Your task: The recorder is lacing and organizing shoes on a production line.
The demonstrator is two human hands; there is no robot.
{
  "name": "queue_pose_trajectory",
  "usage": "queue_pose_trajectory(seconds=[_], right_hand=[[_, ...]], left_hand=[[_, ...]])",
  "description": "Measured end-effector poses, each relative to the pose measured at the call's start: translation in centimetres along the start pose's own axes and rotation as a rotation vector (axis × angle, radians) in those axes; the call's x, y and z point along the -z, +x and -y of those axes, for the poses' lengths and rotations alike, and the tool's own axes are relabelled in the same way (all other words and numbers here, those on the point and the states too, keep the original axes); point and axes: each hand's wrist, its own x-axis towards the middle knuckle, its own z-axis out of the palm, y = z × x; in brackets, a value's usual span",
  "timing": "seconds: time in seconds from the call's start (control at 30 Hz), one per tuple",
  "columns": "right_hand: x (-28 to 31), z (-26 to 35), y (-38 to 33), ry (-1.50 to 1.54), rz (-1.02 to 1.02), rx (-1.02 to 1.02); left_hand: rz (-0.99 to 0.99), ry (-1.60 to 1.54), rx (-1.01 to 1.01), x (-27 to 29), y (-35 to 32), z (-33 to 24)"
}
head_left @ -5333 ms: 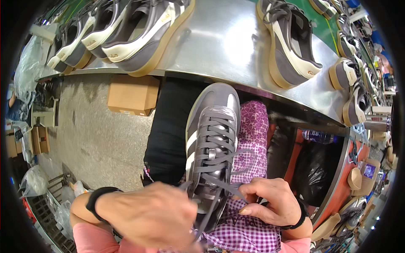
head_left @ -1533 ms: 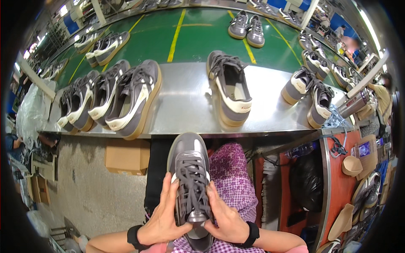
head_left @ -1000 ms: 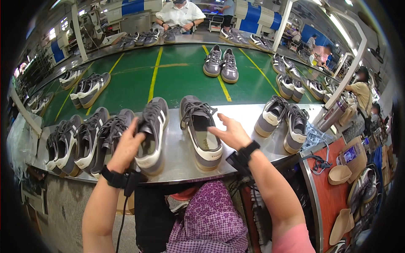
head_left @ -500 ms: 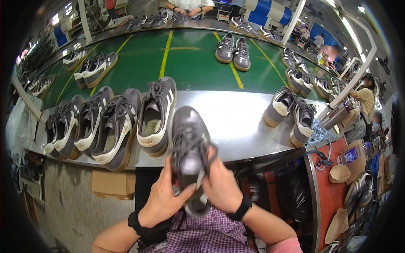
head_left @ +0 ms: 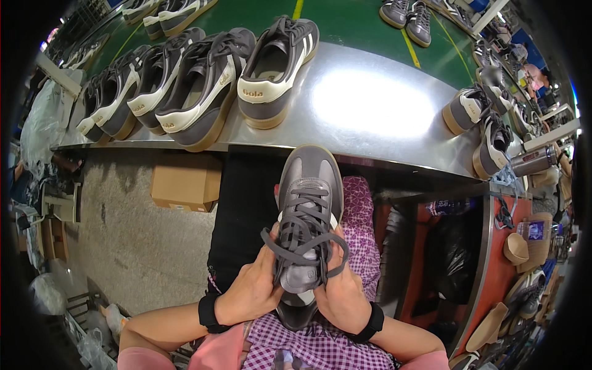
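A grey sneaker with dark laces and a tan sole edge is held over my lap, toe pointing away from me. My left hand is closed round its left side near the ankle opening, and my right hand grips the right side. Both thumbs press near the tongue. The laces hang loosely crossed over the shoe's upper part. Beyond the toe is the metal table edge, where a row of matching sneakers stands to the left, heels toward me.
The shiny metal table borders a green conveyor belt with yellow lines and more shoes. Another pair stands at the table's right end. A cardboard box sits on the floor at left; a red-topped bench with shoe forms is at right.
The sneaker has come down and closer to my lap, away from the table, still in both hands. The view has tilted down, so the table appears higher.
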Motion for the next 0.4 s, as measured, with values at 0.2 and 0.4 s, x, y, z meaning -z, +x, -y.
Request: queue_pose_trajectory(seconds=[0.2, 0.4], right_hand=[[-0.6, 0.0, -1.2, -0.035, 0.039, 0.009], [-0.7, -0.8, -0.6, 0.040, 0.170, -0.167]], left_hand=[[0.062, -0.025, 0.062, -0.4, -1.4, 0.3], [0.098, 0.020, 0.067, -0.1, -0.9, 0.9]])
